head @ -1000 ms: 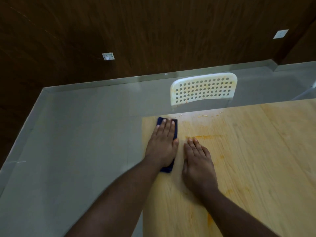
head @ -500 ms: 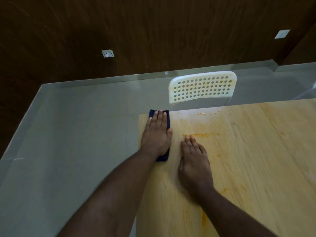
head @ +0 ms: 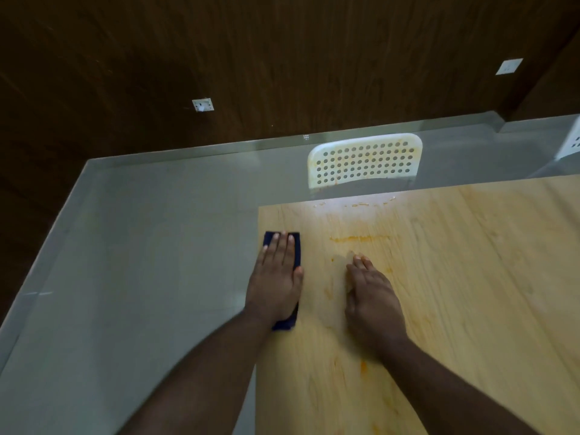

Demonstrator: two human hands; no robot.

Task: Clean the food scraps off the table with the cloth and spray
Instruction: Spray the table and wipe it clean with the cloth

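The wiping step is in hand. The left hand (head: 276, 285) presses, fingers straight, on the folded dark blue cloth (head: 296, 246) at the edge of the pale wooden table (head: 470, 309). The right hand (head: 372, 301) rests flat and empty just beside it. Next, I judge, the cloth must sweep toward the orange streak (head: 361, 238) beyond the right fingertips.

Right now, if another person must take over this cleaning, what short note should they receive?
Left hand: flat, pressing the dark blue cloth on the table near its left edge.
Right hand: resting on the bare wood beside it, holding nothing.
Spray: not in view.
Done: cannot tell how far the wiping has gone.
Left: orange streak ahead of the right hand, pale scraps along the far edge by the white chair, and smaller orange smears nearer the person.
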